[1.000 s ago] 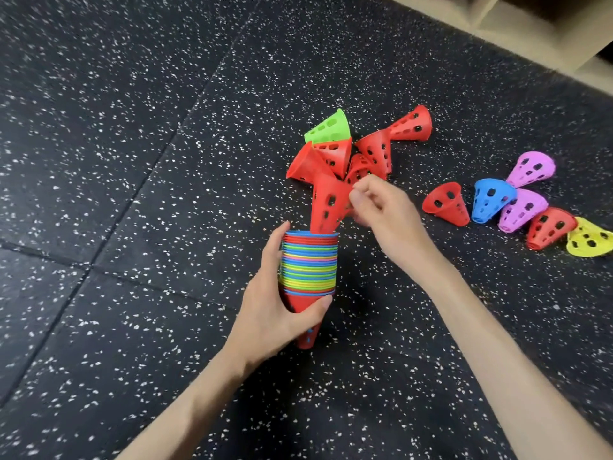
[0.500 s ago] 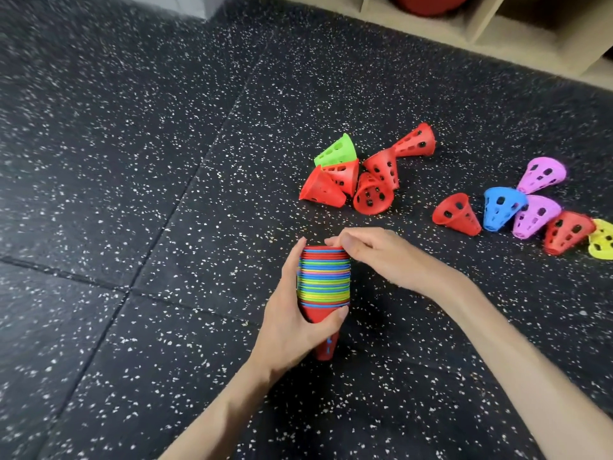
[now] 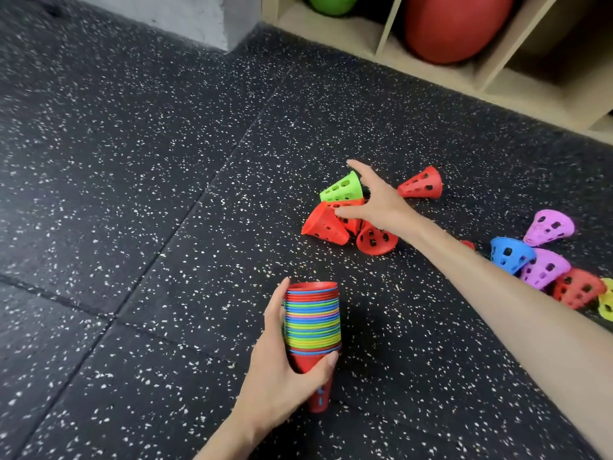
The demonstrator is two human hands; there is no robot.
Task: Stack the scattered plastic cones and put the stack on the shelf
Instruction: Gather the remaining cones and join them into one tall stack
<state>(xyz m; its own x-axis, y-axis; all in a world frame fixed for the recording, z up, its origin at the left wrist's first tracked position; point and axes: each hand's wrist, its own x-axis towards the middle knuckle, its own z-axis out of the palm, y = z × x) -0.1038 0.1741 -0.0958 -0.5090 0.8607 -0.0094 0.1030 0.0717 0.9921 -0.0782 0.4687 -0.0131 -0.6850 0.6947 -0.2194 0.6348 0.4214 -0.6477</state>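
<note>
Head view: left hand [image 3: 282, 376] grips the cone stack [image 3: 313, 330] upside-down above the floor [image 3: 132, 194]; right hand [image 3: 374, 200] w/ fingers spread hovers over the red/green cone cluster [image 3: 335, 214], holding nothing. Best to pinch one cone by its rim, tip down, & seat it fully. More cones [image 3: 530, 260] lie right. Shelf [image 3: 381, 38] cubbies hold a red ball [image 3: 454, 24] & a green ball [image 3: 331, 3].

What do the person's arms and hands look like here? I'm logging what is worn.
Both forearms are bare, with no sleeves in view. The left hand and right hand wear no gloves, and no rings, watch or bracelet show.
</note>
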